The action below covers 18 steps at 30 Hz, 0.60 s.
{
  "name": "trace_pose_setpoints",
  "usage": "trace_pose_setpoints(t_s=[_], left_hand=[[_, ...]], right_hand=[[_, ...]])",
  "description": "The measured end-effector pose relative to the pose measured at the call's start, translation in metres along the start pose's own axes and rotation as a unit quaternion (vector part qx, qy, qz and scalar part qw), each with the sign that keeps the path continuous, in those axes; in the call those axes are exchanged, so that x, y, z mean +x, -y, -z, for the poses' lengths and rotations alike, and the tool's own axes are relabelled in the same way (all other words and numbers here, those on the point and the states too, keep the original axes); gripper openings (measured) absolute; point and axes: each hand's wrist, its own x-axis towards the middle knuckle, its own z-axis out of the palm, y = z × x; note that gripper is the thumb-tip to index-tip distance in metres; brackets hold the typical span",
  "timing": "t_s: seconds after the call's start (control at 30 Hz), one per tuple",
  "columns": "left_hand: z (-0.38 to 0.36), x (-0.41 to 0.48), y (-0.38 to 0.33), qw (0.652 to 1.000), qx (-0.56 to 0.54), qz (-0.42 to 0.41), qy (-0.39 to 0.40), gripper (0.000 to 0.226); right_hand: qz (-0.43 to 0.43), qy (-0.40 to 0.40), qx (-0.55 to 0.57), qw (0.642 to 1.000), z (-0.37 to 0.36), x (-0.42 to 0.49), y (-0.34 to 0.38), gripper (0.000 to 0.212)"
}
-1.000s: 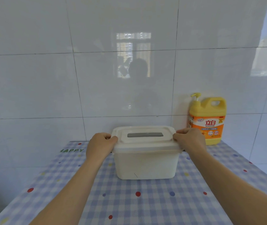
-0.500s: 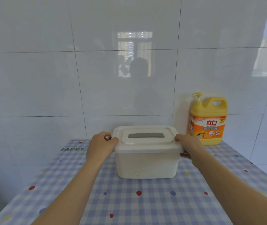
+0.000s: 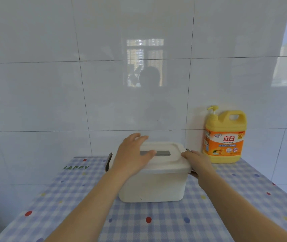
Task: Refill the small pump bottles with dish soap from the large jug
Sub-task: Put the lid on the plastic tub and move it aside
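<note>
Your left hand (image 3: 134,155) lies flat on the lid (image 3: 168,160) of the storage box (image 3: 153,186), your right hand (image 3: 197,162) grips its right edge, yellow dish soap jug (image 3: 224,137) behind.

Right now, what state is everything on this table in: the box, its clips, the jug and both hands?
White box, upright, closed.
Lid, on the box.
Left clip, swung out, released.
Right clip, mostly hidden, state unclear.
Left hand, flat on the lid, fingers straight.
Right hand, curled round the right clip.
Soap jug, upright, pump on, untouched.
</note>
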Motion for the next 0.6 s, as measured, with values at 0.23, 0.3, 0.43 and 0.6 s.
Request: trace_pose_setpoints(t_s=[0.23,0.3,0.43,0.6], left_hand=[[-0.023,0.016,-0.019,0.977,0.124,0.017,0.174,0.070],[-0.023,0.018,-0.018,0.973,0.139,0.017,0.181,0.069],[-0.026,0.020,-0.014,0.973,0.142,0.019,0.181,0.068],[-0.026,0.021,-0.013,0.974,0.136,0.023,0.178,0.067]], right_hand=[[-0.029,0.037,0.035,0.998,0.008,-0.002,-0.007,0.020],[0.002,0.043,0.010,0.999,0.008,-0.002,-0.011,0.025],[0.073,0.001,-0.034,0.997,0.001,-0.008,-0.013,0.053],[0.107,-0.014,-0.040,0.993,-0.006,-0.018,-0.013,0.069]])
